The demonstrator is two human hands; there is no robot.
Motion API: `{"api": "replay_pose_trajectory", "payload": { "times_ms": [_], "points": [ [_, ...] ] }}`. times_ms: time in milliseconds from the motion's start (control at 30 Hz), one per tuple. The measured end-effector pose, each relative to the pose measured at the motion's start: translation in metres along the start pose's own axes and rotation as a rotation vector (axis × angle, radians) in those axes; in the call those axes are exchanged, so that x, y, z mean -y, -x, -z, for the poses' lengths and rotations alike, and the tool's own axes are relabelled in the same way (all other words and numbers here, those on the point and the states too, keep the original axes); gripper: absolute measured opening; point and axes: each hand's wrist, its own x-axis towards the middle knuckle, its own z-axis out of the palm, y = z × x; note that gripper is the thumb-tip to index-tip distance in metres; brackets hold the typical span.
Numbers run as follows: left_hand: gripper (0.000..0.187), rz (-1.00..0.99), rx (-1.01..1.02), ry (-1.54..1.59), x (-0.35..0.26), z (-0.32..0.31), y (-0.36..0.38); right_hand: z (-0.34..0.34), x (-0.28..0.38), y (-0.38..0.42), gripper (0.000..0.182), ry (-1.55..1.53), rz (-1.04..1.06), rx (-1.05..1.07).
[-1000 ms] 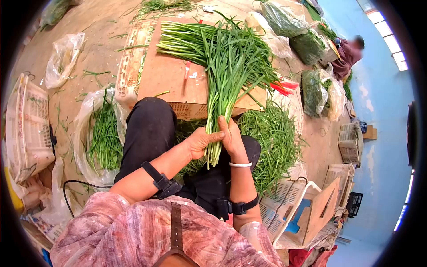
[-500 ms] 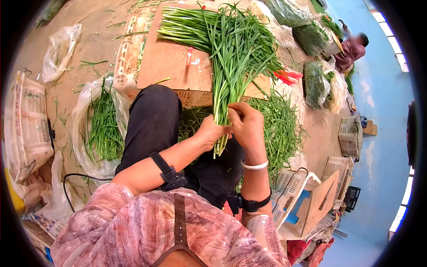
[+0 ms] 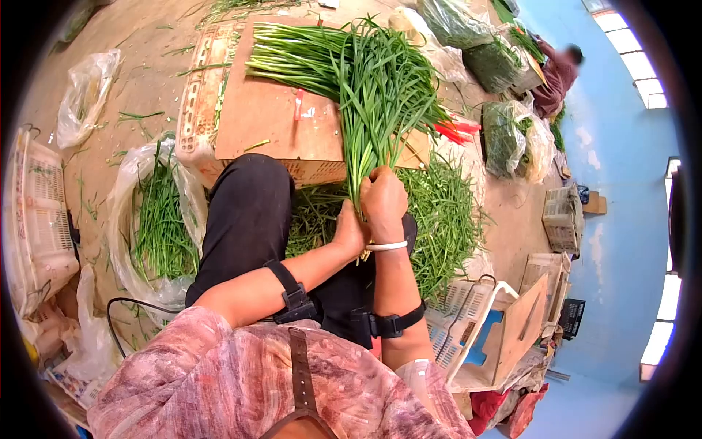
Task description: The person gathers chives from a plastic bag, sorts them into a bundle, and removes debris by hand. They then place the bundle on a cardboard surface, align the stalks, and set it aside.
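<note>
A bunch of garlic chives (image 3: 365, 121) runs toward me from the board, leaf tips away, pale stems near my lap. My left hand (image 3: 351, 233) is closed round the stem ends, which poke out a little below it. Right above and beside it, my right hand (image 3: 384, 199) is curled shut on the same stems; its fingertips are partly hidden. Another bundle of garlic chives (image 3: 292, 62) lies crosswise on the wooden board (image 3: 285, 135), its leaves under the held bunch. Red strips (image 3: 458, 132) lie by the board's right edge.
The board rests on a plastic crate (image 3: 196, 117). Loose green leaves (image 3: 446, 216) are heaped to its right. An open plastic bag (image 3: 123, 227) of greens stands left of my knee. Filled bags (image 3: 503, 139) and another person (image 3: 557, 80) are at the far right.
My right hand has moved left and turned over, closing in on the stems beside my left hand. The whole view has shifted slightly.
</note>
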Motion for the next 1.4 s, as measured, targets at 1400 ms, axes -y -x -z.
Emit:
{"api": "replay_pose_trajectory", "payload": {
  "times_ms": [1400],
  "points": [
    [0.074,0.704,0.645,0.778,-0.072,0.04,-0.009,0.078,-0.207,0.045,0.038,-0.407,-0.296,-0.313]
  ]
}}
